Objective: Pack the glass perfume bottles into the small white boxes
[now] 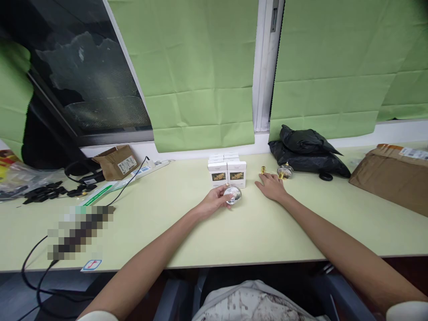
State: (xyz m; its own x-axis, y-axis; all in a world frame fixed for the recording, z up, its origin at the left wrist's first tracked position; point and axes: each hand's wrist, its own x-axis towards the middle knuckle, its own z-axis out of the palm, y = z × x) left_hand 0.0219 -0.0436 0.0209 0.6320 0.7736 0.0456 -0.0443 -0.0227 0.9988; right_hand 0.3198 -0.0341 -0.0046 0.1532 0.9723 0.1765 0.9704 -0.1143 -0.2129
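Note:
My left hand (214, 200) is closed on a round, flat clear glass bottle (233, 195) with a gold-coloured neck, held just in front of the white boxes. These small boxes (236, 178) stand in two rows, each front bearing a dark picture with a golden pattern. Over on the right, my right hand (272, 186) rests on the table, open, thumb and fingers apart. One gold cap (263, 170) stands just beyond its fingertips, and another gold piece (281, 176) sits by the outer fingers; I cannot tell whether they touch. Behind that is a second round glass bottle (286, 171) with a gold top.
Black plastic bags (307, 151) lie at the back right, beside a large cardboard box (394, 178) and a small black disc (325, 176). On the left are a small open carton (117, 162), a power strip (150, 168), black cables and black parts (47, 191).

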